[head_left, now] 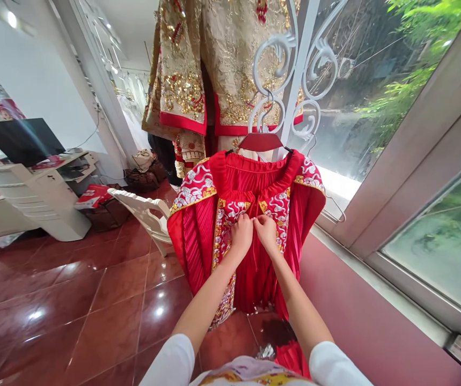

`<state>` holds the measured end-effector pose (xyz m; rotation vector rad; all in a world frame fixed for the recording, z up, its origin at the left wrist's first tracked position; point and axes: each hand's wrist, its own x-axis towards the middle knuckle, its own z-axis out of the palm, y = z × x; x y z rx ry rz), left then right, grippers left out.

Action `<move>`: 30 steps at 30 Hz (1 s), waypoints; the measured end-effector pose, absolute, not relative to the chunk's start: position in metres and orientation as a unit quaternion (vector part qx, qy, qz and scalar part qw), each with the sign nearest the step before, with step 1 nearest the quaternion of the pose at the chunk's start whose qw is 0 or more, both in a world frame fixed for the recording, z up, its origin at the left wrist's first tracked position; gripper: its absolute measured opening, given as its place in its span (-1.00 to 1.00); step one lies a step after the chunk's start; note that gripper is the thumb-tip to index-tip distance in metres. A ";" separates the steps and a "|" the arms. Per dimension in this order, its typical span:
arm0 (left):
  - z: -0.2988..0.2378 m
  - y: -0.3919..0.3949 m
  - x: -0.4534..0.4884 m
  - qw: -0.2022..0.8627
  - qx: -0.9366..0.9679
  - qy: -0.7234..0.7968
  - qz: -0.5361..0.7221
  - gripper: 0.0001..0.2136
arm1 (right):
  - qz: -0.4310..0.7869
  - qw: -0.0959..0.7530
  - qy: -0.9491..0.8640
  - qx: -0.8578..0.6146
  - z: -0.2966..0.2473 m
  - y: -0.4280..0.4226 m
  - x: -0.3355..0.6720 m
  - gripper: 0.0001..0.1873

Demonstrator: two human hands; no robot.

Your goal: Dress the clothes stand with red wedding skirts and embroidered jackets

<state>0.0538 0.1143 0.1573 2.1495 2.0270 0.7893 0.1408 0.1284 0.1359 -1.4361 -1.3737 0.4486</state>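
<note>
A red pleated garment (198, 236) with embroidered gold, white and red trim hangs on a red hanger (260, 141) from a white scrolled metal stand (294, 80). My left hand (241, 234) pinches the left embroidered front edge at chest height, fingers closed on the fabric. My right hand (266, 232) pinches the right front edge right beside it, so both hands meet at the garment's front opening. White sleeves cover my upper arms.
A gold sequined robe (198, 69) hangs behind the stand. A white plastic chair (145, 212) stands left of the garment on the glossy red tile floor (73, 305). A white desk with a dark monitor (23, 140) sits far left. A window and pink sill (375, 316) run along the right.
</note>
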 end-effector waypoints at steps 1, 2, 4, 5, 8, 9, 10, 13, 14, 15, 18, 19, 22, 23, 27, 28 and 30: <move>0.155 0.117 0.053 0.047 0.703 0.658 0.267 -0.73 | 0.187 0.525 -0.573 -0.601 0.135 0.125 0.142 -0.77; 0.152 0.119 0.051 0.059 0.701 0.651 0.287 -0.76 | 0.185 0.526 -0.572 -0.602 0.134 0.121 0.143 -0.77; 0.144 0.120 0.048 0.141 0.682 0.624 0.354 -0.82 | 0.187 0.533 -0.562 -0.605 0.130 0.112 0.147 -0.78; 0.140 0.118 0.046 0.218 0.662 0.602 0.391 -0.84 | 0.201 0.540 -0.554 -0.601 0.128 0.108 0.149 -0.80; 0.130 0.109 0.038 0.466 0.585 0.505 0.431 -0.85 | 0.330 0.572 -0.515 -0.547 0.124 0.096 0.153 -0.82; 0.127 0.104 0.035 0.534 0.554 0.469 0.433 -0.83 | 0.389 0.579 -0.496 -0.518 0.123 0.092 0.153 -0.80; 0.126 0.099 0.031 0.589 0.523 0.434 0.437 -0.79 | 0.437 0.583 -0.480 -0.488 0.123 0.088 0.154 -0.77; 0.127 0.083 0.021 0.717 0.429 0.327 0.443 -0.70 | 0.489 0.592 -0.466 -0.440 0.125 0.074 0.155 -0.73; 0.128 0.077 0.019 0.737 0.423 0.310 0.427 -0.69 | 0.494 0.597 -0.461 -0.432 0.126 0.068 0.156 -0.73; 0.129 0.072 0.018 0.747 0.433 0.307 0.400 -0.69 | 0.503 0.603 -0.450 -0.424 0.128 0.063 0.157 -0.73; 0.128 0.056 0.020 0.731 0.502 0.347 0.305 -0.71 | 0.551 0.610 -0.396 -0.410 0.133 0.050 0.163 -0.68; 0.126 0.051 0.022 0.722 0.517 0.358 0.287 -0.71 | 0.564 0.603 -0.391 -0.407 0.135 0.046 0.164 -0.67; 0.121 0.044 0.028 0.727 0.514 0.350 0.292 -0.67 | 0.574 0.573 -0.415 -0.413 0.140 0.038 0.164 -0.67; 0.120 0.043 0.030 0.732 0.502 0.347 0.303 -0.66 | 0.563 0.577 -0.417 -0.420 0.140 0.036 0.163 -0.68; 0.118 0.047 0.032 0.734 0.431 0.360 0.382 -0.69 | 0.494 0.645 -0.376 -0.446 0.139 0.033 0.158 -0.70; 0.118 0.048 0.032 0.739 0.409 0.356 0.399 -0.70 | 0.486 0.654 -0.371 -0.446 0.138 0.032 0.157 -0.70; 0.116 0.050 0.033 0.752 0.368 0.344 0.424 -0.74 | 0.483 0.658 -0.370 -0.445 0.138 0.031 0.157 -0.70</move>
